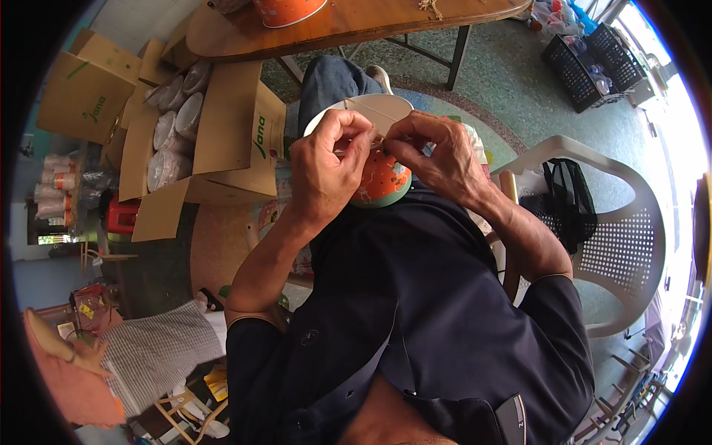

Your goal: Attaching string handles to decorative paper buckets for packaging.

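Note:
An orange paper bucket (384, 178) with a white inside and a green bottom band rests tilted on my lap. A thin pale string (363, 108) runs across its open mouth. My left hand (326, 167) is closed in a pinch at the bucket's near rim, thumb and forefinger on the string. Close beside it, my right hand (443, 152) pinches the string too, its fingertips almost meeting the left ones. The fingers partly hide the bit of string between them and the rim there.
Ahead stands a wooden table (356, 28) with another orange bucket (291, 10) on it. An open cardboard box (222, 122) of wrapped white tubs is at the left. To the right are a plastic chair (619, 241) with a black mesh bag (567, 204) and a black crate (586, 78). Another person (70, 371) sits lower left.

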